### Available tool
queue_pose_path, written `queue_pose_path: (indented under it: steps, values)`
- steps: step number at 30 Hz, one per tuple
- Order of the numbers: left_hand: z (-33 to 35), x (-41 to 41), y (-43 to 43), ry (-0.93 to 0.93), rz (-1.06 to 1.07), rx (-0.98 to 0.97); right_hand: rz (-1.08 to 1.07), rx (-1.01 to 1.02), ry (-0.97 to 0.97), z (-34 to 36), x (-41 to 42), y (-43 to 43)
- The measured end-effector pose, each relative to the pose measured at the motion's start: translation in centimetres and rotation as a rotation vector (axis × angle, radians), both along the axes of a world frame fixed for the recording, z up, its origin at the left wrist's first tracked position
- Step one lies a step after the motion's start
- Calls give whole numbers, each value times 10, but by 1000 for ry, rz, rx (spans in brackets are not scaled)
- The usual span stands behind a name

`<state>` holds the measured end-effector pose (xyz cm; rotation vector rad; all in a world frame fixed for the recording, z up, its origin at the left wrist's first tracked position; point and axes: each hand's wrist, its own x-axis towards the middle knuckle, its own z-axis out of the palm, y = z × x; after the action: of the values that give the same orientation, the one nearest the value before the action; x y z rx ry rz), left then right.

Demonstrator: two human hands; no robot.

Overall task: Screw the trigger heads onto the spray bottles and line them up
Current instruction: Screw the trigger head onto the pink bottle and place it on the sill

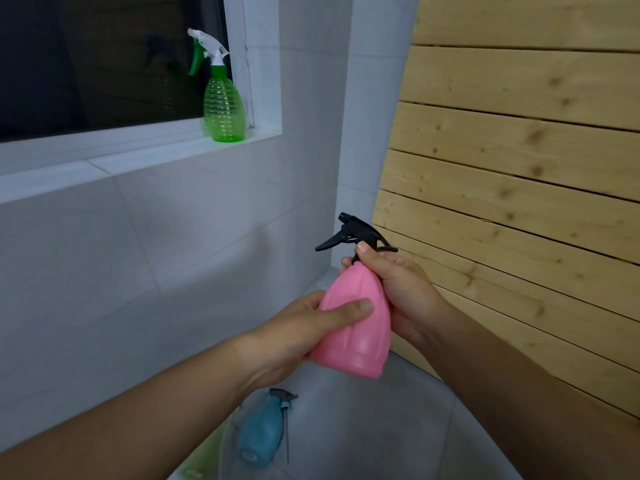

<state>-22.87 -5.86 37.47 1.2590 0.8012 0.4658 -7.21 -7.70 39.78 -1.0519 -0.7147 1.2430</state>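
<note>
I hold a pink spray bottle [356,327] tilted in mid-air. My left hand [304,327] grips its body from the left, thumb across the front. My right hand [398,289] wraps its neck, fingers at the collar of the black trigger head [353,233] that sits on top. A green bottle [223,105] with a white and green trigger head stands upright on the window sill [104,157]. On the floor below lies a blue bottle [261,434] with a dark trigger head [282,398] and its thin tube beside it. Part of a pale green bottle [204,455] shows under my left forearm.
A grey tiled wall [173,254] runs along the left under the dark window. A light wooden slatted panel [519,168] leans close on the right. The grey tiled floor [381,427] lies below my hands.
</note>
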Motion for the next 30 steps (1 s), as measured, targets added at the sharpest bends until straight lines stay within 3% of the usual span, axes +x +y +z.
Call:
queue_pose_path:
  steps: [5,10,12,16,18,24,26,30]
  values:
    - [-3,-4,4,-124,-5,-214,15,24,10,5,0,-1]
    - [2,0,0,117,114,140,3,14,-4,3,1,1]
    - [-1,4,0,87,63,164,-1,20,10,3,-1,2]
    - [-3,1,8,-180,7,-157,11,38,98,9,-1,-1]
    - [-5,-4,12,-190,-39,-196,25,37,101,10,-1,-2]
    - [1,6,1,198,99,236,-17,0,-45,2,-3,-1]
    - [-1,9,0,102,56,205,-20,16,-42,4,-5,-1]
    - [-7,0,13,-191,-10,-144,2,46,55,10,-4,-4]
